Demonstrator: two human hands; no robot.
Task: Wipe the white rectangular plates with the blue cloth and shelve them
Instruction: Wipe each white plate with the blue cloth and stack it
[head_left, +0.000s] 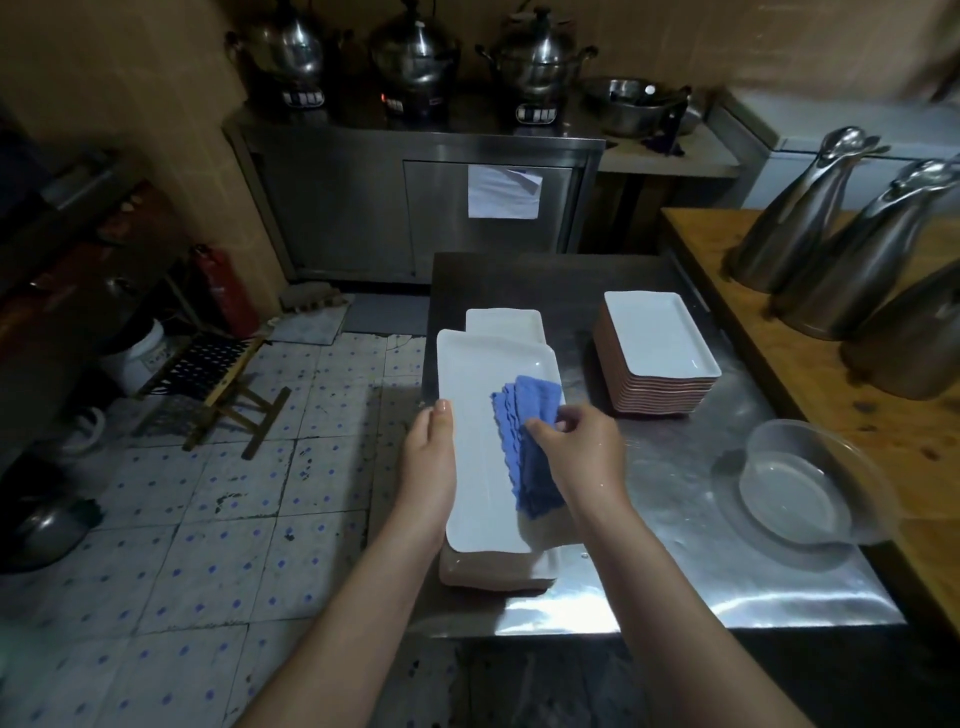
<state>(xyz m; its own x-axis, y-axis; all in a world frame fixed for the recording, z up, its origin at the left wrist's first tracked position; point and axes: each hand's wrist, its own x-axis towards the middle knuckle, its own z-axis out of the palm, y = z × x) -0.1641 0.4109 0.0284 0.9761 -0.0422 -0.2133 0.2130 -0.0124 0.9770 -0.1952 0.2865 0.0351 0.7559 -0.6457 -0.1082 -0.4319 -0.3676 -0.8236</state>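
Observation:
A white rectangular plate (480, 452) is held lifted over the left part of the steel table (675, 545). My left hand (428, 462) grips its left edge, thumb on the rim. My right hand (579, 447) holds the folded blue cloth (530, 436) against the plate's inner right side. Under the held plate lies a low stack of plates (493, 569); another white plate (504, 323) shows just behind. A tall stack of white plates (660, 353) stands on the table to the right.
A clear plastic bowl (800, 483) sits at the table's right edge. Steel jugs (810, 218) stand on the wooden counter (883, 415) at right. A folding stool (218, 384) stands on the tiled floor at left. Pots (415, 57) sit on the steel cabinet behind.

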